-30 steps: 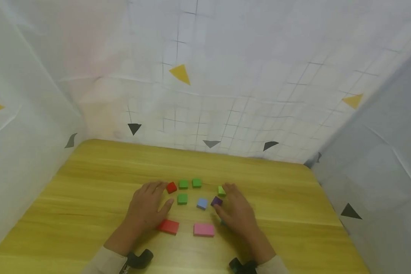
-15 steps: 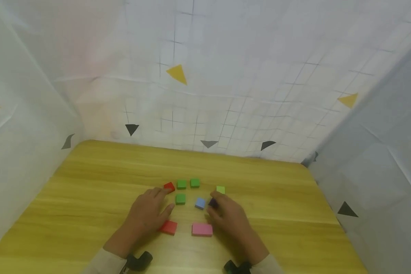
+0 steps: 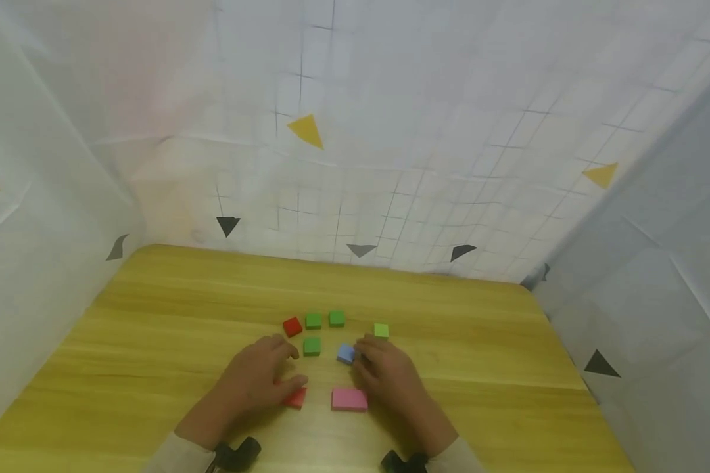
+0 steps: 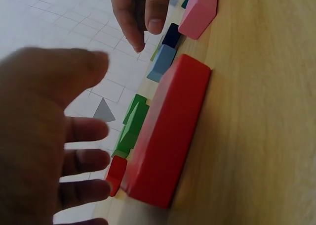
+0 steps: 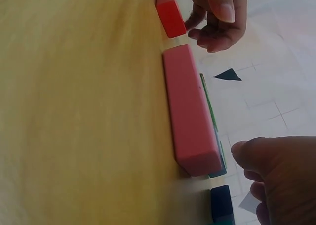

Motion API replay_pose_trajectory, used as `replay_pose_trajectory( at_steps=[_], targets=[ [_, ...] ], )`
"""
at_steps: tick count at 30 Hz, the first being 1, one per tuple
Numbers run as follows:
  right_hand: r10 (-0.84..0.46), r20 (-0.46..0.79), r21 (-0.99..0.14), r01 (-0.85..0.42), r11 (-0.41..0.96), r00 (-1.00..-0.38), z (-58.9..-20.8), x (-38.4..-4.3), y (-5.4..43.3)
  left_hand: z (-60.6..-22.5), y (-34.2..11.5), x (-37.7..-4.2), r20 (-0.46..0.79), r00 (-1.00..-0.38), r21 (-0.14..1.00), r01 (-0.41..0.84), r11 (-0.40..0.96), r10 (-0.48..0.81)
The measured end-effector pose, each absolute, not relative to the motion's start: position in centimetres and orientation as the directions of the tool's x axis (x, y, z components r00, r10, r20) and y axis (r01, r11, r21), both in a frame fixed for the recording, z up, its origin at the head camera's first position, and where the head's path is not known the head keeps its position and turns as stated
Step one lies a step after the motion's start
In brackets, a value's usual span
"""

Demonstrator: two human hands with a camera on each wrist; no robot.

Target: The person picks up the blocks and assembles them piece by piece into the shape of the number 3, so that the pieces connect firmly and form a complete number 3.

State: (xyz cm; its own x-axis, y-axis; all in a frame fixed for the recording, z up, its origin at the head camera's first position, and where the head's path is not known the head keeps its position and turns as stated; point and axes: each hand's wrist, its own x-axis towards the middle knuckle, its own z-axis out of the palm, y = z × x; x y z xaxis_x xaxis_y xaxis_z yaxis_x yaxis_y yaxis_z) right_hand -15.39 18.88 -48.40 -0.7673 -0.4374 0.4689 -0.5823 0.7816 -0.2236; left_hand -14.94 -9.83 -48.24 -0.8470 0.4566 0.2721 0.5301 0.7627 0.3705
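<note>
In the head view my left hand (image 3: 254, 376) hovers over the left end of a long red block (image 3: 296, 399), fingers loosely bent, holding nothing. My right hand (image 3: 395, 376) reaches over the right side of a small light blue block (image 3: 345, 353). Beneath it, hidden from the head, a dark blue block (image 4: 172, 35) shows in the left wrist view, with the right fingertips just above and nothing between them. A long pink block (image 3: 349, 399) lies left of the right wrist. Beyond the left fingertips are a small red block (image 3: 292, 326) and a green block (image 3: 311, 346).
Two more green blocks (image 3: 313, 320) (image 3: 336, 318) lie at the back of the group, with a lime block (image 3: 381, 330) to their right. A teal block (image 5: 226, 219) shows in the right wrist view. White printed sheets (image 3: 414, 131) wall the wooden table (image 3: 479, 328).
My left hand has drawn back from the small red block toward me. My right hand has shifted left from the lime block, over the dark blue block to the light blue one.
</note>
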Motion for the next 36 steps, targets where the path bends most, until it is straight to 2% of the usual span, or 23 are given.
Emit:
replay_pose_trajectory(
  at_steps=[4, 8, 12, 22, 29, 36],
  targets=[
    [-0.444, 0.479, -0.213, -0.592, 0.778, -0.757, -48.5, -15.3, 18.8, -48.3, -9.9, -14.6, 0.285, -0.822, 0.382, 0.569, 0.728, 0.493],
    [-0.465, 0.48, -0.184, -0.603, 0.776, -0.744, -48.7, -15.3, 18.7, -48.1, -10.1, -14.3, 0.253, -0.828, 0.402, 0.56, 0.724, 0.5],
    [-0.476, 0.447, -0.167, -0.593, 0.788, -0.758, -48.8, -15.3, 18.6, -47.9, -10.2, -14.2, 0.221, -0.823, 0.395, 0.566, 0.723, 0.524],
    [-0.492, 0.393, -0.193, -0.592, 0.782, -0.777, -49.1, -15.2, 18.2, -47.2, -10.8, -13.8, 0.075, -0.835, 0.462, 0.514, 0.723, 0.545],
    [-0.495, 0.403, -0.174, -0.596, 0.784, -0.769, -49.2, -15.3, 18.5, -47.1, -10.9, -14.2, 0.056, -0.818, 0.496, 0.52, 0.695, 0.572],
    [-0.471, 0.405, -0.204, -0.58, 0.789, -0.784, -49.5, -15.2, 18.8, -47.3, -10.7, -14.6, 0.053, -0.798, 0.499, 0.541, 0.676, 0.6]
  ],
)
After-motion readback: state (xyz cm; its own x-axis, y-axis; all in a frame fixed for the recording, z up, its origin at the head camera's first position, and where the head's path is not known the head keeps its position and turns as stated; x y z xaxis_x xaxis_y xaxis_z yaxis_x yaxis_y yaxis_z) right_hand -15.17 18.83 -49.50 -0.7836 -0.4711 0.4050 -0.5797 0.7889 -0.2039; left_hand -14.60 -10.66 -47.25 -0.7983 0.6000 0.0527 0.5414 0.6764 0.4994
